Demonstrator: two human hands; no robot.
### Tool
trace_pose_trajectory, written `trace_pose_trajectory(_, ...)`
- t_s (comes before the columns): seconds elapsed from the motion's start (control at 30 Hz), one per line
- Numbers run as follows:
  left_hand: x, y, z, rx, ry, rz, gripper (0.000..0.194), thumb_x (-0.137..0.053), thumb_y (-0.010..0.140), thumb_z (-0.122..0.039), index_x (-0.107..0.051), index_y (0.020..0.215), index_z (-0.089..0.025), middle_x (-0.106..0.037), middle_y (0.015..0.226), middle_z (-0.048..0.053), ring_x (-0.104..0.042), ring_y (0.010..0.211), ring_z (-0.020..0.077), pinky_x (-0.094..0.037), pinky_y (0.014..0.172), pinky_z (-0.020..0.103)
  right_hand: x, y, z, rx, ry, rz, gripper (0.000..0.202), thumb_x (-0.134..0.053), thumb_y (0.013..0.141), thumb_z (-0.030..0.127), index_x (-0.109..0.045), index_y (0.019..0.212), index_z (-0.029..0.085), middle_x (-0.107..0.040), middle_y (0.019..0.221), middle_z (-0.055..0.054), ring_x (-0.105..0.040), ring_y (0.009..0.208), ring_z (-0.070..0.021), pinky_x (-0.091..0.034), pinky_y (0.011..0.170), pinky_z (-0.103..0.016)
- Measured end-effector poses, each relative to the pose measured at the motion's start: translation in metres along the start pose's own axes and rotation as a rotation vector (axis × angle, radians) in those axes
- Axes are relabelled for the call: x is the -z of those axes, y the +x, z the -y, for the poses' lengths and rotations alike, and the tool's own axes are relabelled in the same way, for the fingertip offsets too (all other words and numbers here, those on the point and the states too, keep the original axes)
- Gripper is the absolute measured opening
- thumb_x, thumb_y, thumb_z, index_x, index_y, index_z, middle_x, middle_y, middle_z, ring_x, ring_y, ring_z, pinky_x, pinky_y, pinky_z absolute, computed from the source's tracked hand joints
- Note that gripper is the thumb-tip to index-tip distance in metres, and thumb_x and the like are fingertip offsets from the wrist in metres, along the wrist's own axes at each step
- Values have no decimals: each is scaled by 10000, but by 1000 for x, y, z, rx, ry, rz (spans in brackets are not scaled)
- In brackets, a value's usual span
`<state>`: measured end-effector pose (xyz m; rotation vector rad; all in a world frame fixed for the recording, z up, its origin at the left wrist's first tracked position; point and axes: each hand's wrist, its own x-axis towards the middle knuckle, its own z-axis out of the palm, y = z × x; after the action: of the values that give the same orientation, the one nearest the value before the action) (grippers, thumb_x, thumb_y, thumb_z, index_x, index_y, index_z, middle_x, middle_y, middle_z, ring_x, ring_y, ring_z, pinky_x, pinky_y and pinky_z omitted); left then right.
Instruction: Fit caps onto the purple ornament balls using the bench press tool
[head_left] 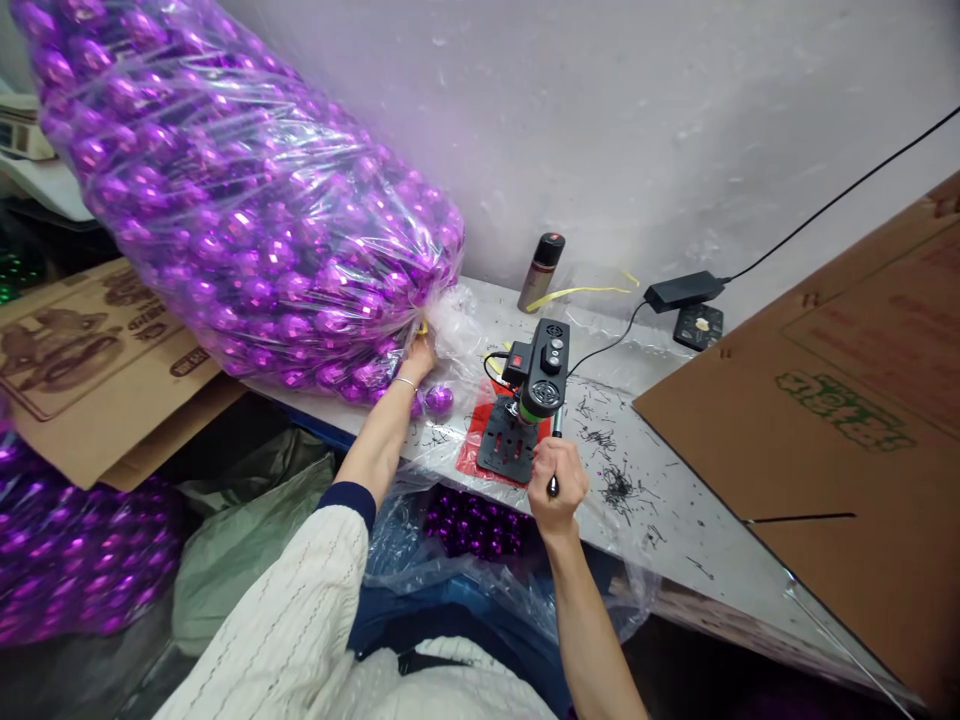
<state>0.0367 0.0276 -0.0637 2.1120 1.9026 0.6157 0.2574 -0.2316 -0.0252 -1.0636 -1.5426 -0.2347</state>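
Note:
My right hand (557, 482) is closed round the black-tipped lever handle (557, 428) of a small black bench machine (551, 365). The machine has a red switch, a green ring and a flat slotted base plate (504, 445). My left hand (420, 357) reaches to the gathered mouth of a large clear plastic bag (285, 200) full of shiny purple balls. Its fingers are hidden among the plastic, so what they hold does not show. One loose purple ball (439, 400) rests on the table just right of my left wrist.
A spray can (541, 272) and a black power adapter (684, 291) stand behind the machine. Black shavings (619, 485) litter the white table. A cardboard box (840, 420) leans in at right. Below the table edge, purple balls (480, 525) lie in clear plastic.

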Motion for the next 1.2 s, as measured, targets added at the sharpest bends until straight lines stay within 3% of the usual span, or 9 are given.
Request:
trace_pose_trajectory(0.2, 21, -19, -7, -98, -6, 180, 539, -787, 700, -205, -657, 1211, -97, -653, 1273, 198, -621, 1197, 342, -458, 1065, 376, -1, 1, 1, 6, 5, -17, 226, -466, 895, 40, -492, 748, 210, -556, 727, -7, -539, 690, -118, -431, 634, -245)
trace_pose_trajectory(0.3, 31, -48, -12, -78, -159, 130, 488, -773, 765, -349, -669, 1190, -133, -705, 1146, 144, -660, 1105, 318, -499, 1004, 394, -1, 2, 1, 16, -2, -16, 222, -461, 899, 45, -499, 755, 208, -558, 723, -7, -535, 678, -116, -429, 629, -243)
trace_pose_trajectory(0.4, 36, -87, -17, 105, -620, 35, 603, -772, 780, -438, -608, 1288, -158, -705, 1108, 123, -706, 929, 259, -557, 885, 396, -1, 2, 0, 22, -7, -15, 212, -457, 903, 54, -510, 766, 206, -564, 726, -11, -537, 675, -118, -431, 627, -247)
trace_pose_trajectory(0.5, 37, -129, -19, 243, -1192, 89, 696, -790, 780, -440, -516, 1385, -235, -701, 1120, 97, -721, 780, 179, -592, 770, 329, -1, 2, 0, 19, -2, -16, 219, -458, 903, 53, -503, 756, 209, -563, 722, -10, -540, 676, -120, -435, 628, -250)
trace_pose_trajectory(0.67, 24, -183, -26, 399, -1697, 121, 529, -631, 910, -520, -499, 1364, -283, -710, 1137, 76, -745, 878, 202, -610, 751, 324, 0, 2, 0, -3, -3, -15, 222, -461, 915, 79, -507, 745, 213, -572, 715, -10, -560, 674, -127, -441, 625, -261)
trace_pose_trajectory(0.8, 9, -206, -36, 500, -1803, 111, 399, -713, 875, -422, -625, 1188, -192, -739, 1052, 76, -741, 895, 202, -606, 816, 333, 1, 3, 1, 4, -24, -9, 224, -456, 930, 109, -514, 743, 217, -577, 698, -5, -564, 658, -128, -441, 623, -270)
trace_pose_trajectory(0.93, -12, -216, -55, 478, -1798, 131, 371, -803, 779, -417, -714, 992, -126, -762, 992, 85, -726, 906, 188, -573, 929, 338, 6, 14, 3, -11, -33, 8, 237, -437, 947, 129, -510, 738, 215, -577, 687, -3, -561, 655, -123, -433, 627, -268)
trace_pose_trajectory(1.07, -42, -212, -77, 382, -1591, 94, 479, -857, 691, -392, -719, 1081, -150, -752, 1087, 73, -698, 1034, 206, -490, 1061, 374, 10, 35, 7, -86, -46, 10, 291, -417, 975, 195, -486, 693, 217, -546, 648, 10, -530, 619, -112, -407, 617, -270)
trace_pose_trajectory(1.2, -62, -201, -88, 280, -1279, 59, 557, -842, 705, -368, -677, 1199, -172, -731, 1143, 76, -677, 1085, 239, -487, 1055, 409, 12, 48, 11, -119, -54, 27, 322, -426, 984, 220, -469, 665, 217, -506, 611, 20, -499, 590, -103, -383, 608, -272)
